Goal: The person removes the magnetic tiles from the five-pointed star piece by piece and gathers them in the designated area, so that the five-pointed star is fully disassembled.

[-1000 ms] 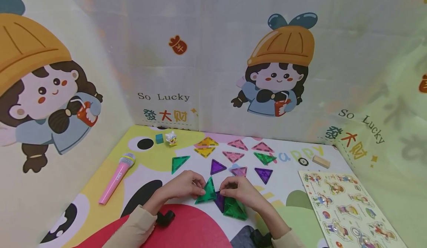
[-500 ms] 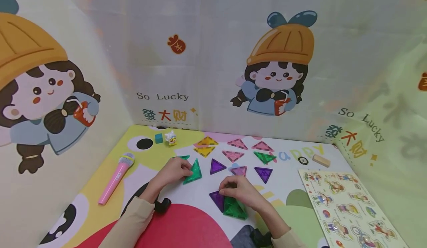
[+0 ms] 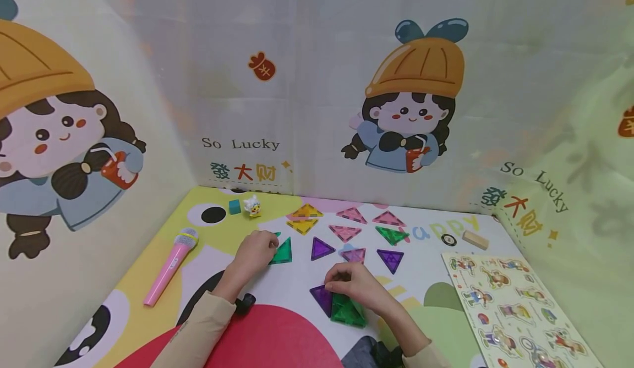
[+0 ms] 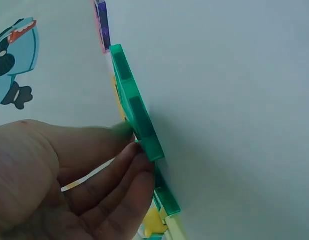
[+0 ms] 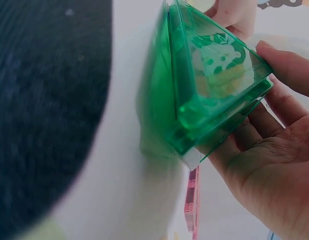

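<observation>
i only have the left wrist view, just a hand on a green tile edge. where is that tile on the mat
Observer: The left hand holds the green triangle tile left of a purple triangle, below the yellow triangles.
Operator: what is the other hand doing
Observer: The right hand grips a stack of green tiles, nearer the person than the loose tiles.
Operator: anything else under that grip
Observer: A purple tile sticks out on the stack's left side.
Operator: whats further left of my hand
Observer: A pink toy microphone lies on the mat.
</observation>
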`<state>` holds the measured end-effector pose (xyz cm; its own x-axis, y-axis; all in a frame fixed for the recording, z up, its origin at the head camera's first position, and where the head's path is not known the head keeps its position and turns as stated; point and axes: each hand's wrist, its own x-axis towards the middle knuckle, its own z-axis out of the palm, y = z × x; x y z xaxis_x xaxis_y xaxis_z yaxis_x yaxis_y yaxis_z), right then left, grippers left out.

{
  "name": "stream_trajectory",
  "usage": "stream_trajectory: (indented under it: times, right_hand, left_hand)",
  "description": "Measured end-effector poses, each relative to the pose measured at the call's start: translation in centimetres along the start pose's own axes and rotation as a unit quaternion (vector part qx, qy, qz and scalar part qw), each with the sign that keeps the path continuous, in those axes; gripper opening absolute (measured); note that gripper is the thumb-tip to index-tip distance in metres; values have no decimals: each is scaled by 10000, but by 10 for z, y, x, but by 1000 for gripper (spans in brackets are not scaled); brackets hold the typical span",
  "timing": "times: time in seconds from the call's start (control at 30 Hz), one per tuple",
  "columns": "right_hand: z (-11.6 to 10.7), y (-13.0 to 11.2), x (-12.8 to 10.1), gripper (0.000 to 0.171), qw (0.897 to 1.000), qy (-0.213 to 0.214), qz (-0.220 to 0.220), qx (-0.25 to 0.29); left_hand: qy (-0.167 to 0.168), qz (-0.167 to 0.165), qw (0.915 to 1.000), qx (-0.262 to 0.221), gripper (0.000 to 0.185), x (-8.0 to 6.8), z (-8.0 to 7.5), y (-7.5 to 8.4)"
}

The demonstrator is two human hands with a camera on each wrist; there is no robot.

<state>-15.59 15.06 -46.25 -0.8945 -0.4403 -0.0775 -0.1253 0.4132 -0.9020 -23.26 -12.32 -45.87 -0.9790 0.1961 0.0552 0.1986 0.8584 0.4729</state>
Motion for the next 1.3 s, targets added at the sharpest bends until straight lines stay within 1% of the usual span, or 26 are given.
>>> stream_trajectory:
  times: [0.2,0.3,0.37,0.43,0.47,0.5,0.53,0.63,0.7,0.73,0.77,0.83,0.97,1.13,1.3]
  right_hand:
    - [1,1,0,13,10000,53,38,-58]
    - [1,1,0,13,9999,72,51,-76]
    - [1,1,-1,14,9999,83,67,-88]
    - [1,1,-1,15,9998,104,75,-119]
    - [1,1,-1,16,9998,117,93,-142]
    - [1,1,-2,17,9997,127,110,-166]
    - [0,0,-2,17,9997,143,131,-180]
    - [0,-1,-3,19,9994,161,180,-229]
    - [-1,-2,-4,18,9994,172,213,-218]
    - [-1,-2,-5,17,9994,168,225,-202]
    - [-1,-2,-5,17,9994,155,225,-202]
    - [-1,-2,-6,16,9993,150,250,-232]
    - [-4,-2,-8,17,9984,138,227,-507]
    - [-10,-2,-11,16,9960,27,81,-893]
    - [-13,-1,-15,16,9944,-136,-146,-1041]
  left_hand:
    - [84,4,9997,226,18,-3,-2,2]
    - [87,79,9996,240,18,-4,-1,5]
    - [-6,288,9995,140,17,-5,1,9]
    - [-258,604,9978,-99,17,-7,3,13]
    - [-465,786,9954,-275,18,-8,4,16]
    - [-713,981,9916,-461,18,-10,6,19]
    - [-988,1190,9858,-656,19,-11,8,21]
    - [-1728,1683,9634,-1165,22,-17,15,29]
    - [-2065,1835,9512,-1371,24,-20,20,33]
    - [-2164,1893,9469,-1442,24,-21,23,35]
    - [-2221,1951,9434,-1503,24,-22,25,37]
    - [-2274,2037,9394,-1559,21,-23,30,39]
    - [-2257,2171,9367,-1565,11,-24,35,42]
    - [-2317,2121,9362,-1577,5,-25,37,43]
    - [-2307,2101,9383,-1489,4,-26,37,44]
